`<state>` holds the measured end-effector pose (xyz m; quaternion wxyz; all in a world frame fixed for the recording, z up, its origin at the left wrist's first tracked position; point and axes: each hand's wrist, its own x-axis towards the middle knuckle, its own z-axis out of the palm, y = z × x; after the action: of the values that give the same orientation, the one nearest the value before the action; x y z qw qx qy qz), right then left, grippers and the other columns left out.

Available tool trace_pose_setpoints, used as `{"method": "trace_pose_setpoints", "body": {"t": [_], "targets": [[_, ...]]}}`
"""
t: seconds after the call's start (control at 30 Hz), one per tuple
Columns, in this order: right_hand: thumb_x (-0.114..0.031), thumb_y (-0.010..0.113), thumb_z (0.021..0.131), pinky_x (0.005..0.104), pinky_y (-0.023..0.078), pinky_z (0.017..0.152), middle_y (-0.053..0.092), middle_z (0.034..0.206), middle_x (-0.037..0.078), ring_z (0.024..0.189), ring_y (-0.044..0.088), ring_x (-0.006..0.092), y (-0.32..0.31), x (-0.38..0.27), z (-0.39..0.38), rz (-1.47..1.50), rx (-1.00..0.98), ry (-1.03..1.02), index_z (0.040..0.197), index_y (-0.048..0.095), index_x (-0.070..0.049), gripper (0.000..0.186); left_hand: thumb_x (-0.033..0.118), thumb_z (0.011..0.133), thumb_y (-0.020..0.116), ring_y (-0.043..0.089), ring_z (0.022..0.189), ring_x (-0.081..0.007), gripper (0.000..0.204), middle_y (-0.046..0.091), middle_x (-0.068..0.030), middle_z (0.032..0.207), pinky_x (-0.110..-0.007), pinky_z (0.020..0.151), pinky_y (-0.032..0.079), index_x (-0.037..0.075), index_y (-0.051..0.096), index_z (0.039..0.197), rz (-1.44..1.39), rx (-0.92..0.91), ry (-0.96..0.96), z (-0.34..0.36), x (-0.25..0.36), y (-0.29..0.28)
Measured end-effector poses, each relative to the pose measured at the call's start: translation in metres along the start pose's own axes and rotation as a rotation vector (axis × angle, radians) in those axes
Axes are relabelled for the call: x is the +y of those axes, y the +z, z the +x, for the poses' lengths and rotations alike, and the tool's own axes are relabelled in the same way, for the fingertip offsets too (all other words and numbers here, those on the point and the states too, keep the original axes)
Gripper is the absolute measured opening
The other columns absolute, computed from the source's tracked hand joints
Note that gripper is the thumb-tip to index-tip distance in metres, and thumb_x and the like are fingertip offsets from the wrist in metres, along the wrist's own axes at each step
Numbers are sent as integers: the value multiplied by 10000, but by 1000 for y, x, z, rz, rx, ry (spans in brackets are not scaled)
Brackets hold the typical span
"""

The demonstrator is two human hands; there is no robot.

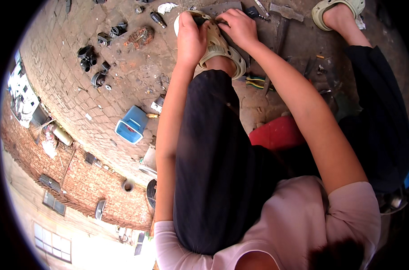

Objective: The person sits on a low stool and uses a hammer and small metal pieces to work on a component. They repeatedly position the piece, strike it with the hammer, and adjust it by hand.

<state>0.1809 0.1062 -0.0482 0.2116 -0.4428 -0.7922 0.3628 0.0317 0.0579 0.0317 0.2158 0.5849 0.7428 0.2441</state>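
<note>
My left hand [191, 42] is closed at the front of a beige clog [217, 45] on my left foot. A dark piece shows beside its thumb; what kind of thing it is I cannot make out. On the other side of the same clog, my right hand [239, 28] reaches in with its fingers stretched toward the dark piece. Its fingertips come close to the left hand, and nothing shows in its grasp. A hammer [282, 36] lies just right of the right hand. Pliers with yellow and green handles [255, 81] rest by the clog's heel.
Several black parts [86, 56] lie scattered over the brick ground at left. Nearer stands a blue plastic bin [132, 123]. Something red [276, 132] shows beneath me, between my legs. My other foot wears a matching clog [322, 15] at upper right. A brick wall [83, 180] runs along the left.
</note>
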Motion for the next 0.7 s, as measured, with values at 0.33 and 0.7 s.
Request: {"method": "trace_pose_setpoints", "body": {"t": [0.33, 0.7], "targets": [[-192, 714, 796, 355, 521, 756, 643, 946, -14, 954, 625, 214, -3, 1, 2, 28, 1, -22, 975, 698, -189, 179, 101, 864, 675, 564, 880, -468, 292, 543, -253, 1014, -474, 766, 487, -21, 452, 1008, -71, -14, -82, 4, 14, 2], [-151, 676, 856, 357, 498, 793, 645, 960, 18, 944, 603, 221, -33, 2, -20, 111, 223, 153, 1025, 680, -133, 170, 82, 857, 675, 565, 890, -462, 282, 541, -247, 1012, -471, 771, 485, -19, 457, 1006, -72, 1, -45, 2, 13, 1]]}}
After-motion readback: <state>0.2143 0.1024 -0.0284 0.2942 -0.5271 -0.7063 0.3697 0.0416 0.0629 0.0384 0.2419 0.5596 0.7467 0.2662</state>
